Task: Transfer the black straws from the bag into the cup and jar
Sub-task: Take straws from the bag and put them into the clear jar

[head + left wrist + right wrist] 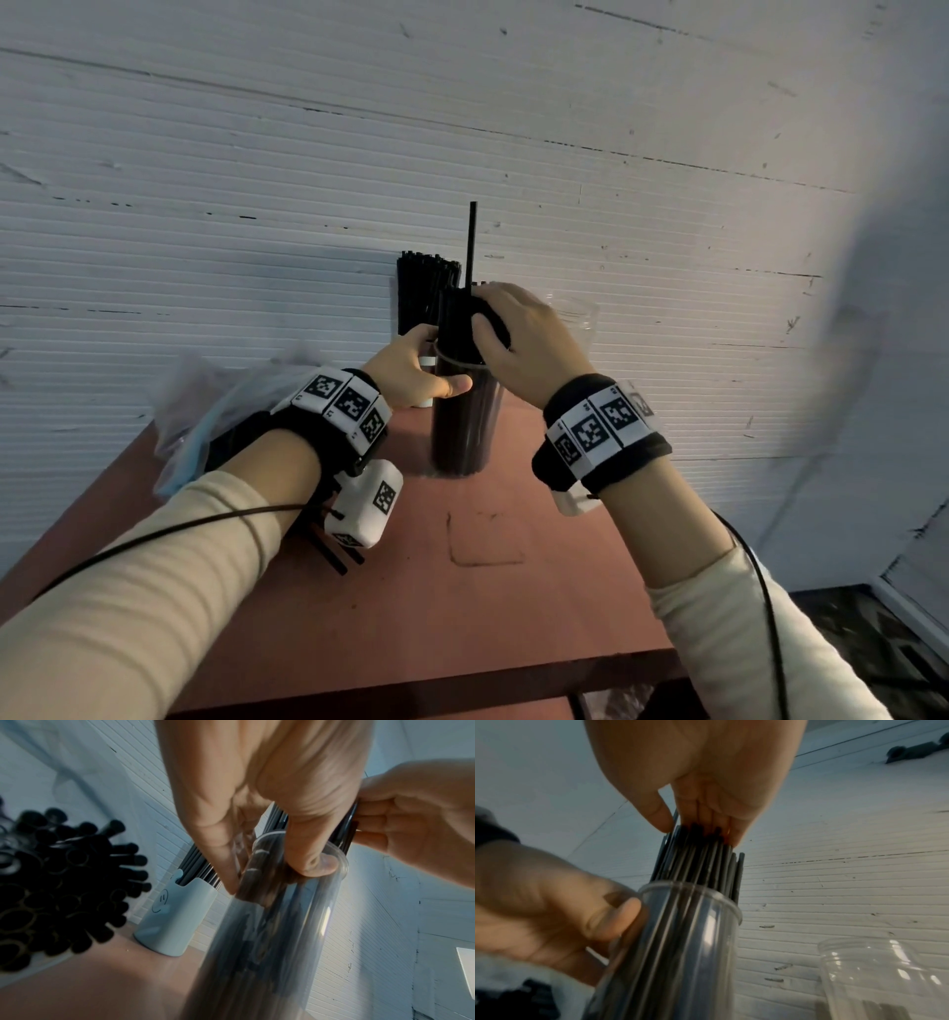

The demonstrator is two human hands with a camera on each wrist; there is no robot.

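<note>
- White ribbed wall panels point(257, 154) behind; reddish-brown table point(513, 591) below, clear jar point(464, 426) standing on it as the landmark.
- Right hand point(518, 342) over the jar mouth: fingers fairly straight, held together, tips pressing on the tops of the black straws point(700, 860) that stand in the jar; thumb against the bundle's side. Not clenched.
- One single straw point(471, 241) sticks up well above the rest, just beside the right fingers.
- Left hand point(416, 370) wraps the jar at its rim, thumb across the front, fingers curled round the far side.
- Jar packed with straws, upright, rim visible in the wrist views.
- Behind the jar, to its left: pale cup point(177, 923) with a drawn smiley face, also filled with straws, against the wall.
- Left of the jar: crumpled clear bag point(215, 406) lying on the table, black straws inside, open ends facing the left wrist camera.
- Right of the jar, near the wall: second clear container point(885, 979); contents unclear.
</note>
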